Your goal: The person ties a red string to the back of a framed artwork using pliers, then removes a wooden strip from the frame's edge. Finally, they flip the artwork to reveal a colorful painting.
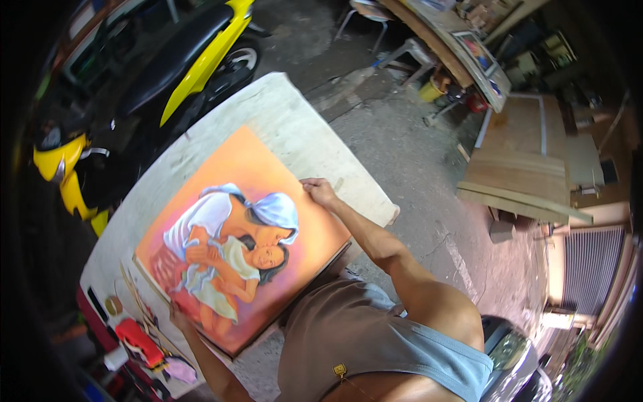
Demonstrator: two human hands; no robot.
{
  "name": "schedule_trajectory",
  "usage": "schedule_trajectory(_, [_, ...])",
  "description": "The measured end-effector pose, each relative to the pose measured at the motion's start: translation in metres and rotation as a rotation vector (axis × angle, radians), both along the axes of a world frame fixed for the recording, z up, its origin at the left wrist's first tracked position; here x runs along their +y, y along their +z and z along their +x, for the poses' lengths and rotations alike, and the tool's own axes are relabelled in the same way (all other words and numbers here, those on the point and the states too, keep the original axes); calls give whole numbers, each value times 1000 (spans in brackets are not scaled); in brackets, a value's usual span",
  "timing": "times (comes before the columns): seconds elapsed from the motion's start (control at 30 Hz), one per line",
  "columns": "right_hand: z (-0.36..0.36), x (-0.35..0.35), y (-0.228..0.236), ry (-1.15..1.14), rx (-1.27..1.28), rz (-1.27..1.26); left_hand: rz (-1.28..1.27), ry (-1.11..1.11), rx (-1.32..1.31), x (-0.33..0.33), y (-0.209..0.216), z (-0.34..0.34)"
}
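Note:
A painting [201,184] on an orange and pink ground shows a figure in a white headscarf holding a smaller figure. It lies tilted on a pale tabletop [321,144], its near side reaching past the table edge. Thin dark wooden strips [201,328] run along its lower left and near edges. My right hand [320,191] grips the far right edge with fingers bent round it. At the lower left edge my left hand [178,317] holds the painting, its fingers partly hidden.
Brushes [137,298], a red pouch [138,342] and a pink cloth [179,370] lie at the table's lower left. Beyond stands a yellow and black motorbike [201,67]. To the right are wooden boards [519,174], a stool [412,57] and a yellow bucket [432,90].

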State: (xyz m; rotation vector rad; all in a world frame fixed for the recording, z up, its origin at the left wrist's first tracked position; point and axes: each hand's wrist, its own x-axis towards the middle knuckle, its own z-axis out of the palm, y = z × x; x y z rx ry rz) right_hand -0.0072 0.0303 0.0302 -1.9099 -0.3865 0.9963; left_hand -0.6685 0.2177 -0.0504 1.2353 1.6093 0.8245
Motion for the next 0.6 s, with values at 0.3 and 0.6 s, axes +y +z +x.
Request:
schedule_trajectory(0.3, [7, 36, 4, -15, 136, 105, -19, 1, 92, 21, 12, -18])
schedule_trajectory(0.6, [17, 35, 32, 153, 176, -3, -415, 199, -187, 11, 79, 31])
